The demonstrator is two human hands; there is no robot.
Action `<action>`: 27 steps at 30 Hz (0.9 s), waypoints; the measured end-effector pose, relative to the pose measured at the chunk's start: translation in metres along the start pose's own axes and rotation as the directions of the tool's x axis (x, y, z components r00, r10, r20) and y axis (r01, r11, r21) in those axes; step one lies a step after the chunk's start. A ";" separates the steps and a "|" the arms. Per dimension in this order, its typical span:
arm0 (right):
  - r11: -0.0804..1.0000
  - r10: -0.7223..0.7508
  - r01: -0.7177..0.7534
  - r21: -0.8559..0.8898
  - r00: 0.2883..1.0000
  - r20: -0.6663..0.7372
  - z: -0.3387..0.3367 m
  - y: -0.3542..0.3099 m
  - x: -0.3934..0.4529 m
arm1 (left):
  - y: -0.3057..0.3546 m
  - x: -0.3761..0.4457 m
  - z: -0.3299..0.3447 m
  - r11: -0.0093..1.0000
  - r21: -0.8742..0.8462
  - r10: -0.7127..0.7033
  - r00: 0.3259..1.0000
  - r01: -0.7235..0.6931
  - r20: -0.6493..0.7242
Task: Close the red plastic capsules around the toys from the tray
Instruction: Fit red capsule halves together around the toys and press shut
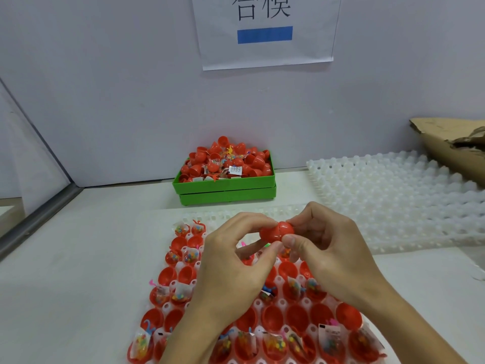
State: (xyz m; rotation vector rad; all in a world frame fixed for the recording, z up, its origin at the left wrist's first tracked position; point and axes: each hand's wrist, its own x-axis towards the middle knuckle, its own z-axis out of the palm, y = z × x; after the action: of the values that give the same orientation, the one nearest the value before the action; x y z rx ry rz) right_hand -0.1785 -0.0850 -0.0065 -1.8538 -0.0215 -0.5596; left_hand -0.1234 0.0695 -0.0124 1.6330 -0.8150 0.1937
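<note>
Above the tray's [168, 307] far edge, left hand [231, 261] and right hand [325, 248] pinch one capsule [277, 230] nearly together; most cups await closing.

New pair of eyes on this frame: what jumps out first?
The red capsule pinched between the left hand and right hand, mid-frame above the white tray of open red halves and bagged toys. Behind it, a green bin heaped with red capsule parts sits against the wall, under a paper sign with a blue bar.
</note>
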 end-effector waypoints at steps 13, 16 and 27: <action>0.995 0.011 -0.017 0.103 0.998 0.060 0.002 0.001 -0.001 | 0.003 0.001 0.001 0.998 0.061 -0.016 1.000 0.018 -0.024; 0.995 0.007 -0.014 0.098 0.998 0.066 0.003 0.002 -0.002 | 0.001 0.001 0.003 0.993 0.117 -0.012 1.000 0.015 -0.028; 0.997 0.011 -0.017 0.080 0.998 0.069 0.002 0.002 -0.002 | 0.003 0.001 0.001 0.992 0.070 -0.096 0.994 0.101 -0.060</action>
State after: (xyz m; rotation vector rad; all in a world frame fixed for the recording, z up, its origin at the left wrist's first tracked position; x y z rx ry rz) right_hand -0.1791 -0.0836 -0.0094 -1.7923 -0.0759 -0.4783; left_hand -0.1248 0.0676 -0.0094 1.7247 -0.6893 0.2013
